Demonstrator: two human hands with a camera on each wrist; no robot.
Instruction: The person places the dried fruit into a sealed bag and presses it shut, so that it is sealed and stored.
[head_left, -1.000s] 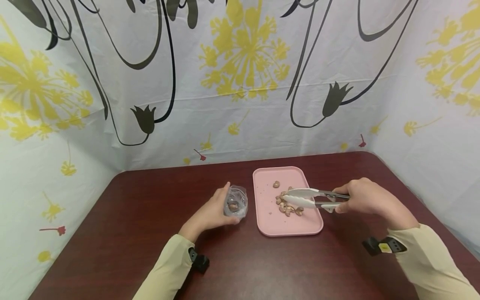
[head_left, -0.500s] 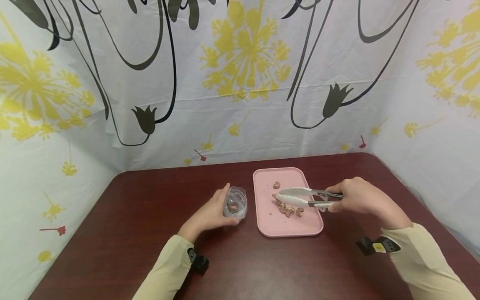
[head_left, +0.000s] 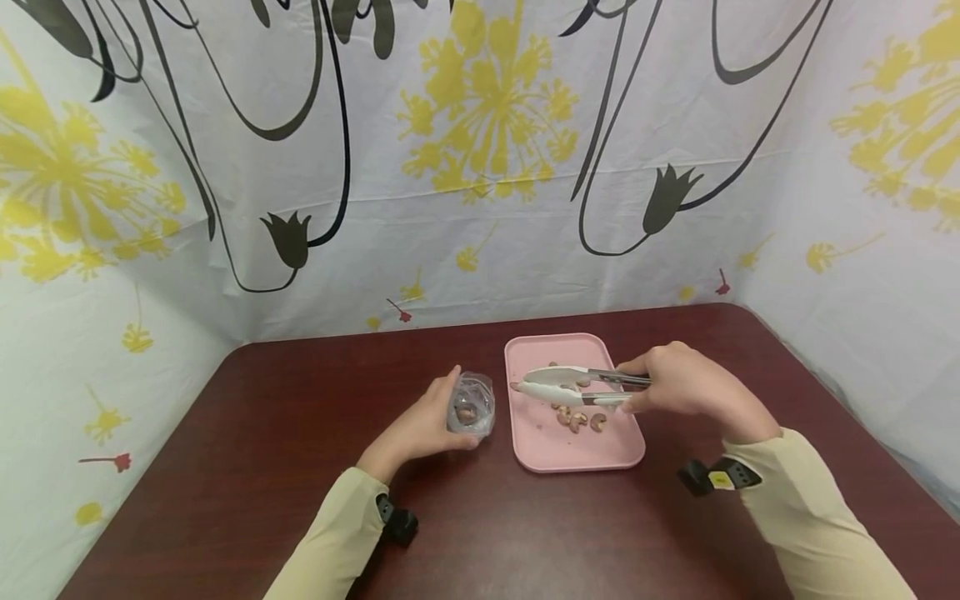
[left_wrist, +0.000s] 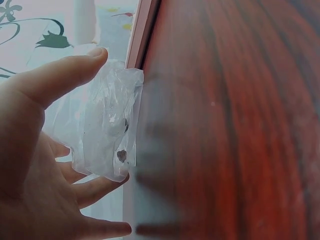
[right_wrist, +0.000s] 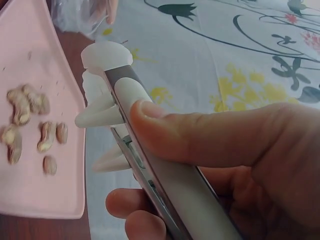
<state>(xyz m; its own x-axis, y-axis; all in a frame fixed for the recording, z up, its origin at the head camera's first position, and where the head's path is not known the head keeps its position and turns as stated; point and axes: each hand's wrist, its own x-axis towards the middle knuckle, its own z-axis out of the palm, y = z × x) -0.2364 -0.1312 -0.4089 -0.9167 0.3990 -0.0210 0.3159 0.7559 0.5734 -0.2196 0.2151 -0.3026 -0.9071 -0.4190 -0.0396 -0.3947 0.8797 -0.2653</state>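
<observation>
My right hand (head_left: 688, 385) grips silver tongs (head_left: 561, 394) with white tips, held level above the pink tray (head_left: 573, 454). A brownish nut (head_left: 514, 386) sticks out at the tips, over the tray's left edge. Beneath the tongs lie several cashew nuts (head_left: 576, 422) in brown skins; the right wrist view shows more nuts (right_wrist: 20, 106) at the left. My left hand (head_left: 422, 428) holds a clear plastic bag (left_wrist: 102, 122) upright on the table, left of the tray, its mouth spread. At least one nut (head_left: 466, 414) sits in the bag; its full contents are hard to make out.
A dark red-brown table (head_left: 300, 467) carries everything. Patterned fabric walls (head_left: 390, 250) rise behind it and at both sides. Small crumbs dot the tray.
The right hand has carried the tongs leftward, from the nut pile to the tray's left edge, a nut now showing at the tips. The left hand and bag have stayed put.
</observation>
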